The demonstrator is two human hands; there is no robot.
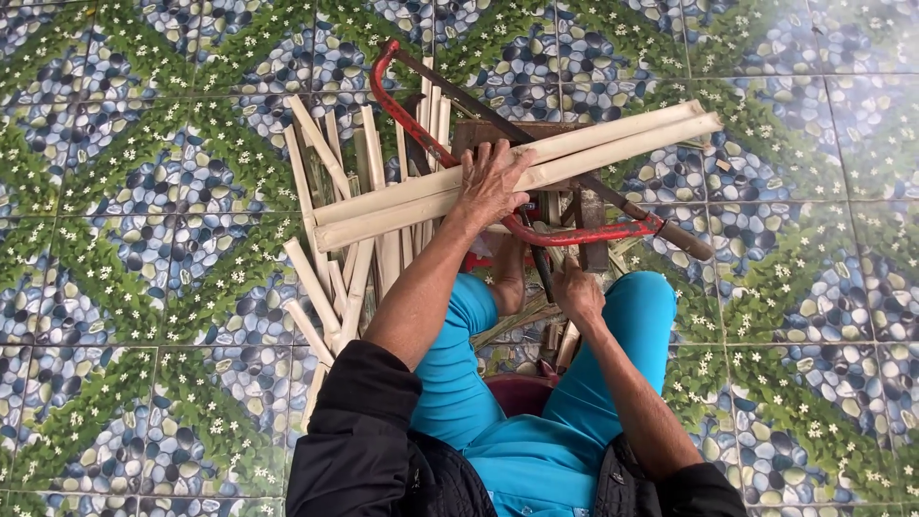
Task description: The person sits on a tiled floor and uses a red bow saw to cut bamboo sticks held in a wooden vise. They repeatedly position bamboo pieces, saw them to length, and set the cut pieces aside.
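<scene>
My left hand (490, 182) presses down on two long pale split bamboo strips (613, 142) that lie side by side across a small wooden block (498, 130). A red-framed hacksaw (421, 134) rests over the strips, its frame curving under my left wrist and its dark handle (687, 239) pointing right. My right hand (576, 290) is lower, between my knees, closed around a dark slender tool (542, 266) whose end I cannot make out. A bare foot (507, 278) rests beside it.
A pile of several cut pale bamboo slats (335, 258) lies on the floor to the left of my knees. The floor is patterned tile (153, 191) with blue pebbles and green leaves. I sit on a low dark red stool (522, 393).
</scene>
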